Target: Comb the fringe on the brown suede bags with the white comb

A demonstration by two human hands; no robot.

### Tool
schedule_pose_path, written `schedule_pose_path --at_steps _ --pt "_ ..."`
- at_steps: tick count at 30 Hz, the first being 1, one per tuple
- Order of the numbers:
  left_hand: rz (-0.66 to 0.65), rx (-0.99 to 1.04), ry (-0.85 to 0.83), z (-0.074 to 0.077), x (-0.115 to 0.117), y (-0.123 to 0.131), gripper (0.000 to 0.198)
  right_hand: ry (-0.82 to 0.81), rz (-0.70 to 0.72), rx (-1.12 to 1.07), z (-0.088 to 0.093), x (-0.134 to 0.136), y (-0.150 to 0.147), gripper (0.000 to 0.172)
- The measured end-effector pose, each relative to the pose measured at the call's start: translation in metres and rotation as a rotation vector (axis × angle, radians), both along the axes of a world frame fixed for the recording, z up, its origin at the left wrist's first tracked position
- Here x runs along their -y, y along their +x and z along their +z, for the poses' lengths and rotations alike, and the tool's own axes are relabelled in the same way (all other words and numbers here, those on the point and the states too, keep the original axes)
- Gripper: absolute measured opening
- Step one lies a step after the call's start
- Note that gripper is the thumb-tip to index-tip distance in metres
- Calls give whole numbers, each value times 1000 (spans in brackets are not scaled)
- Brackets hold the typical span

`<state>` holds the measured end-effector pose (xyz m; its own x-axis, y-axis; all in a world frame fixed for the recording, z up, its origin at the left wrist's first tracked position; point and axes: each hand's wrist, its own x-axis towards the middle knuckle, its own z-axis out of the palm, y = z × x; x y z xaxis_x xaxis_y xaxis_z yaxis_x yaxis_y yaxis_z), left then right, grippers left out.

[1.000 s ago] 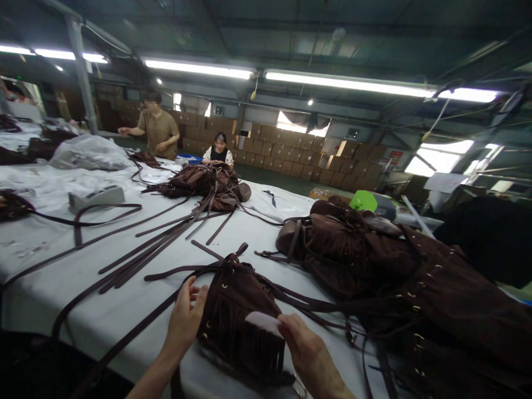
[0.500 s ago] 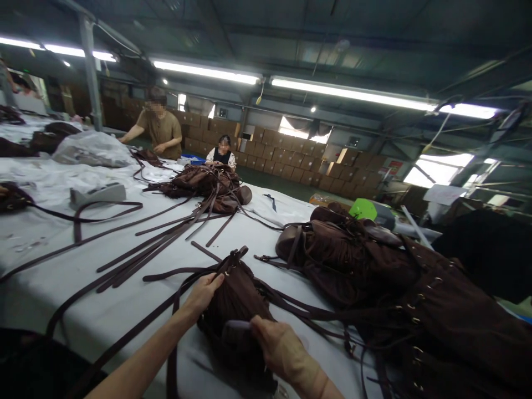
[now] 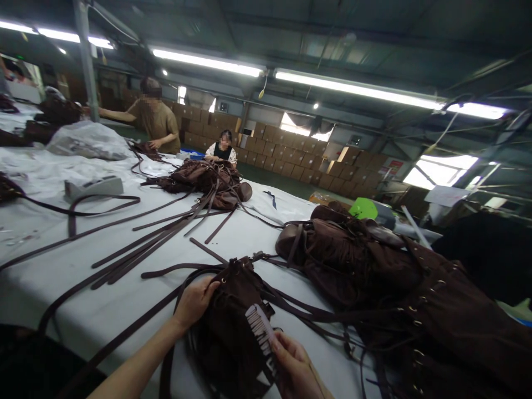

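left hand [image 3: 193, 302]: clenched on top of the bag [image 3: 233, 310], near edge of the table [image 3: 103, 316]
right hand [image 3: 293, 368]: pinching a comb [image 3: 260, 330] over the fringe [image 3: 228, 357]
risk: teeth may snag the fringe or loose straps [image 3: 299, 311], tugging the bag off the edge

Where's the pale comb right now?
Near the bottom centre of the head view, the comb is held in the right hand against the brown fringed bag that the left hand grips.

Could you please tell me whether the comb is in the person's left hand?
No, the pale comb is held by the right hand, while the left hand grips the top edge of the brown fringed bag.
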<state>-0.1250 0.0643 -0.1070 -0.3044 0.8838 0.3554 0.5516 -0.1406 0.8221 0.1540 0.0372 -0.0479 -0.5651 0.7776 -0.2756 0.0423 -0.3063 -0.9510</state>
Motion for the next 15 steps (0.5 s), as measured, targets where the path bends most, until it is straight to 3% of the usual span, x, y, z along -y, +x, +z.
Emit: schedule_pose_path --at_steps 3,4,6,8,10,13,15 --pt "60 -40 78 21 14 7 24 -15 -101 -137 -3 -4 -5 45" --pt "31 -37 113 30 21 13 30 -19 -113 -161 -4 -5 -8 46" --pt "-161 4 142 45 34 30 59 -26 -103 -160 -6 -5 -14 48" --pt "-408 64 94 49 41 54 81 -13 -71 -121 -6 -4 -21 49" --pt "-455 74 17 40 38 77 80 22 -30 -78 -5 -2 -30 49" --pt "-185 9 -67 11 17 104 38 107 -26 -39 -8 6 -40 52" --pt "-61 -25 -104 -8 3 114 36 155 -17 14 -15 13 -40 54"
